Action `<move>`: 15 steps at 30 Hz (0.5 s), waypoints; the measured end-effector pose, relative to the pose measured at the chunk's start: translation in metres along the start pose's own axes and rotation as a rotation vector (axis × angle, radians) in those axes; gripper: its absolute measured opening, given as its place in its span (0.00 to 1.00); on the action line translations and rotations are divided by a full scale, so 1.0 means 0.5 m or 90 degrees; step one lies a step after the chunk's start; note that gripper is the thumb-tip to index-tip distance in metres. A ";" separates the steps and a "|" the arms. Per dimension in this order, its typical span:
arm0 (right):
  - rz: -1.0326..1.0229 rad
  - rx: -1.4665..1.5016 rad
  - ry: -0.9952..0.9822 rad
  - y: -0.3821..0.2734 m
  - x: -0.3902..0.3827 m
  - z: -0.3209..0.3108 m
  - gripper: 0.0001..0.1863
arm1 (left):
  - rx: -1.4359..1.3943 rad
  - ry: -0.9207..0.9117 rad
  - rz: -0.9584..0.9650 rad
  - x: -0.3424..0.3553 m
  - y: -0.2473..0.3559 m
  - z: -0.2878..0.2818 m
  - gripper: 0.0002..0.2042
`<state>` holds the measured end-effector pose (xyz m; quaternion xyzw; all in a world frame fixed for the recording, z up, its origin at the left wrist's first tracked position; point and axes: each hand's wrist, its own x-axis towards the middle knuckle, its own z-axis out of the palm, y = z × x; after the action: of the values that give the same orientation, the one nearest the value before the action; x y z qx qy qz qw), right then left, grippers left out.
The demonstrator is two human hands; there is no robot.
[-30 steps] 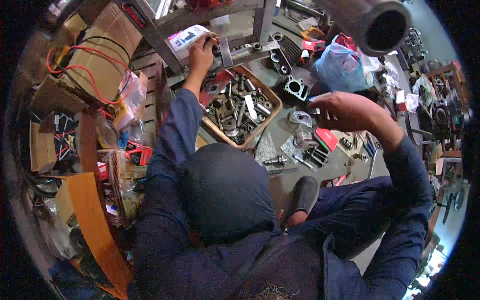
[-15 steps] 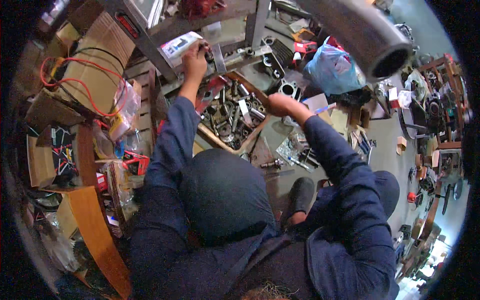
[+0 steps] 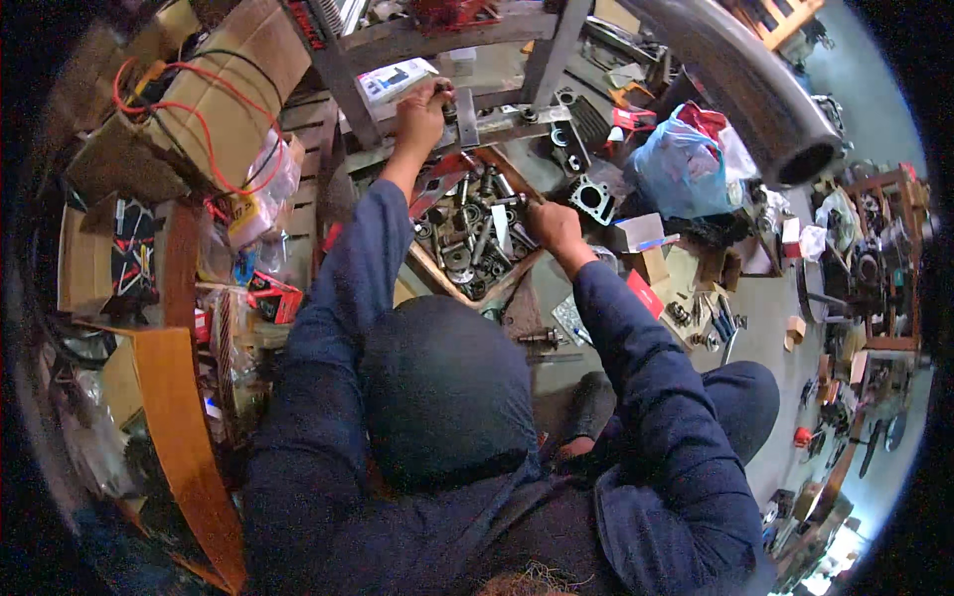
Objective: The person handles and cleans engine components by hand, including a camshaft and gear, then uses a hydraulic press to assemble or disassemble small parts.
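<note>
Brown wood rims the tray (image 3: 437, 277), which holds a heap of greasy metal parts (image 3: 481, 236), a white strip (image 3: 501, 228) lying on them toward the right corner. At that corner the right hand (image 3: 556, 228) is curled nearly into a fist; I cannot tell whether it grips anything. Past the far left edge, the left hand (image 3: 422, 111) is half closed, fingertips bent together at a small dark part (image 3: 447, 99), held or only touched, I cannot tell; just beside stands 1 flat metal plate (image 3: 466, 117). Right of the tray's right corner lie 1 cylinder block (image 3: 605, 208) and, farther off, 1 blue plastic bag (image 3: 674, 167).
</note>
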<state>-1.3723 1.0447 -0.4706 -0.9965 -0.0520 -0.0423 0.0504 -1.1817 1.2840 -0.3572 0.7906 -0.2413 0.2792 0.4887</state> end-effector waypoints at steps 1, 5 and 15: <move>-0.008 -0.047 -0.001 -0.003 0.004 -0.002 0.12 | -0.033 -0.028 -0.023 0.002 -0.003 -0.001 0.06; -0.014 -0.015 -0.005 -0.009 0.005 0.003 0.07 | -0.050 -0.035 -0.029 -0.004 0.005 -0.007 0.05; -0.064 -0.133 -0.035 -0.009 0.002 0.018 0.11 | -0.101 -0.037 -0.098 -0.006 0.018 -0.003 0.04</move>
<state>-1.3713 1.0503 -0.4788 -0.9932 -0.0987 -0.0226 -0.0575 -1.1903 1.2822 -0.3529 0.7732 -0.2155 0.1977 0.5627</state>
